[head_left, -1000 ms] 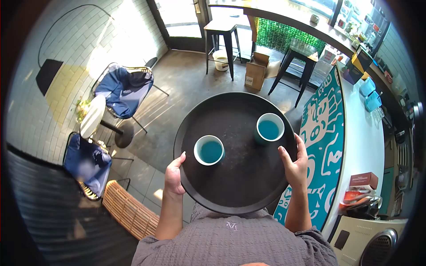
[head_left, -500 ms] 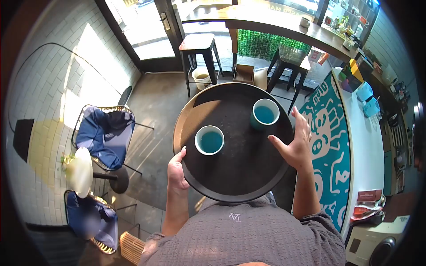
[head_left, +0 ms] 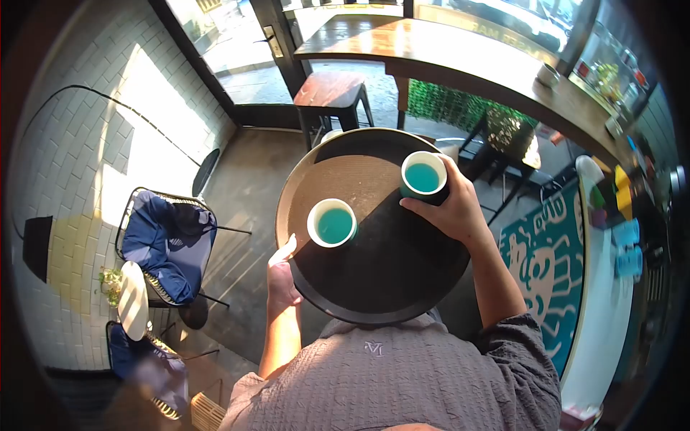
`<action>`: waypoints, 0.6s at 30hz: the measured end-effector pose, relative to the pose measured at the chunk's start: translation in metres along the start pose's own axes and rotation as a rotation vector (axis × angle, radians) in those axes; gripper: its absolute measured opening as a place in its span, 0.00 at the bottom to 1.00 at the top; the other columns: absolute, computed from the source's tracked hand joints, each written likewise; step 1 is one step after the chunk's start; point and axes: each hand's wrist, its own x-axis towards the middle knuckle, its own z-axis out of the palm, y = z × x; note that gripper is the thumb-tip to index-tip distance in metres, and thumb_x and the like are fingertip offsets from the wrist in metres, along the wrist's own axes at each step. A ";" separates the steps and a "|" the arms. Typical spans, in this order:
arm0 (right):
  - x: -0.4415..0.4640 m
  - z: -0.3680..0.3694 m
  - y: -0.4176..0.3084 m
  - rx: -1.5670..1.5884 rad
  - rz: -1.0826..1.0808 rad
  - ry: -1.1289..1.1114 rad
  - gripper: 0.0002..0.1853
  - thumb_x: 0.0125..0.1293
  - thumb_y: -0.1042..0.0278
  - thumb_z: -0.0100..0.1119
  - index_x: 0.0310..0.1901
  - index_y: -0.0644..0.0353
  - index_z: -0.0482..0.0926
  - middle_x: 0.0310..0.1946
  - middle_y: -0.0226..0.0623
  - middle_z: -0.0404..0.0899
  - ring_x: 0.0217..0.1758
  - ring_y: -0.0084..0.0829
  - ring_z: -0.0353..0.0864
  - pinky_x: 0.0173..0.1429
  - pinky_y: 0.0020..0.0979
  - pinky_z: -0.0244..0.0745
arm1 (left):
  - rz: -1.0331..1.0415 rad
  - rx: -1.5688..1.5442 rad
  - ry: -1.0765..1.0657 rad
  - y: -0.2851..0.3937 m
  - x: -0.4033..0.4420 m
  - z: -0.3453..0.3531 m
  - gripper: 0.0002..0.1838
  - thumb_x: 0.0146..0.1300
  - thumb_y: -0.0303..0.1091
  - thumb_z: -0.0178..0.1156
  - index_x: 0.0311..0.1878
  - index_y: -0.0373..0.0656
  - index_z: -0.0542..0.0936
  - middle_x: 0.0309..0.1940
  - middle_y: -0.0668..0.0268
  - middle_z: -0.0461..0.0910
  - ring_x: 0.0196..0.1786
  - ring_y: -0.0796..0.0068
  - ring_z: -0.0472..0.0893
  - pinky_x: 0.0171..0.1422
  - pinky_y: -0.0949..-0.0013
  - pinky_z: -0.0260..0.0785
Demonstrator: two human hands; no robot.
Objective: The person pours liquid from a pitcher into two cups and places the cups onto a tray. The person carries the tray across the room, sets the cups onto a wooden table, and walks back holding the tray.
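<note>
A round dark serving tray [head_left: 377, 276] is held level in front of my body. At its left rim, my left hand [head_left: 282, 276] supports it, thumb on top and the other fingers hidden below. Two pale cups with blue-green insides or contents are at the tray. The left cup [head_left: 332, 223] stands on it, a little inward of my left thumb. My right hand [head_left: 454, 205] is wrapped around the right cup [head_left: 422, 176] near the far right rim; I cannot tell whether its base touches the tray.
Ahead, a wooden bar counter [head_left: 460, 54] runs along the window, with a red-topped stool [head_left: 330, 90] and a darker stool [head_left: 512, 136] before it. On the left are a chair with blue cushions [head_left: 169, 244] and a small white table [head_left: 134, 302]. A white-topped counter [head_left: 604, 330] flanks my right.
My right hand has closed around the right cup, having been open beside it. The view has turned slightly right, and sunlight covers more of the tray's left part.
</note>
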 end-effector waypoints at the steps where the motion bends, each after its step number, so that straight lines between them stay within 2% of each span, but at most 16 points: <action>1: 0.020 -0.003 0.008 0.016 -0.010 -0.014 0.44 0.45 0.54 0.82 0.61 0.65 0.71 0.56 0.50 0.79 0.60 0.46 0.79 0.64 0.40 0.74 | 0.017 -0.002 0.016 0.001 0.011 0.014 0.20 0.74 0.36 0.52 0.63 0.34 0.74 0.58 0.54 0.79 0.58 0.60 0.81 0.63 0.58 0.75; 3: 0.066 -0.007 0.024 0.032 -0.071 -0.025 0.45 0.45 0.53 0.82 0.62 0.66 0.70 0.57 0.50 0.78 0.62 0.47 0.78 0.66 0.42 0.72 | 0.142 0.109 0.191 0.007 0.038 0.041 0.19 0.73 0.36 0.53 0.61 0.35 0.76 0.56 0.57 0.81 0.58 0.64 0.81 0.64 0.62 0.74; 5: 0.107 -0.009 0.035 -0.049 -0.072 -0.082 0.46 0.46 0.53 0.82 0.62 0.69 0.69 0.60 0.54 0.75 0.64 0.50 0.75 0.68 0.42 0.71 | 0.219 0.158 0.271 0.009 0.074 0.036 0.18 0.73 0.36 0.53 0.60 0.36 0.77 0.55 0.58 0.82 0.58 0.66 0.81 0.65 0.63 0.73; 7: 0.146 -0.009 0.040 0.047 -0.064 -0.153 0.46 0.47 0.52 0.81 0.63 0.70 0.69 0.60 0.54 0.75 0.65 0.50 0.75 0.69 0.43 0.70 | 0.275 0.216 0.362 0.015 0.095 0.039 0.17 0.73 0.36 0.54 0.58 0.37 0.78 0.53 0.59 0.83 0.58 0.68 0.81 0.66 0.64 0.72; 10: 0.189 0.005 0.059 -0.035 -0.073 -0.155 0.46 0.48 0.50 0.79 0.63 0.69 0.68 0.59 0.54 0.76 0.63 0.50 0.76 0.68 0.42 0.71 | 0.130 -0.034 0.199 0.032 0.120 0.059 0.16 0.72 0.38 0.56 0.54 0.35 0.81 0.54 0.59 0.83 0.57 0.68 0.81 0.64 0.65 0.72; 13: 0.228 0.023 0.068 -0.061 -0.084 -0.122 0.45 0.49 0.50 0.79 0.63 0.68 0.69 0.56 0.53 0.79 0.59 0.50 0.79 0.65 0.42 0.74 | 0.131 0.029 0.220 0.052 0.145 0.075 0.17 0.72 0.39 0.57 0.53 0.36 0.81 0.54 0.58 0.83 0.57 0.66 0.82 0.64 0.63 0.72; 15: 0.253 0.032 0.067 -0.039 -0.079 -0.104 0.45 0.49 0.49 0.79 0.62 0.68 0.70 0.53 0.53 0.81 0.55 0.49 0.82 0.61 0.40 0.77 | 0.056 -0.052 0.179 0.065 0.166 0.072 0.18 0.72 0.40 0.56 0.55 0.36 0.80 0.54 0.57 0.83 0.55 0.62 0.83 0.63 0.59 0.74; 17: 0.283 0.040 0.063 0.009 -0.055 -0.127 0.42 0.49 0.50 0.79 0.61 0.67 0.71 0.50 0.51 0.82 0.54 0.44 0.84 0.59 0.38 0.78 | 0.131 -0.032 0.265 0.079 0.192 0.068 0.19 0.73 0.39 0.54 0.58 0.35 0.78 0.55 0.55 0.82 0.55 0.59 0.83 0.63 0.57 0.74; 18: 0.302 0.040 0.055 0.159 -0.056 -0.163 0.41 0.50 0.51 0.80 0.60 0.65 0.72 0.49 0.49 0.83 0.54 0.40 0.85 0.58 0.37 0.78 | 0.129 -0.063 0.271 0.088 0.203 0.068 0.20 0.73 0.38 0.52 0.61 0.35 0.75 0.55 0.55 0.82 0.55 0.58 0.83 0.64 0.56 0.75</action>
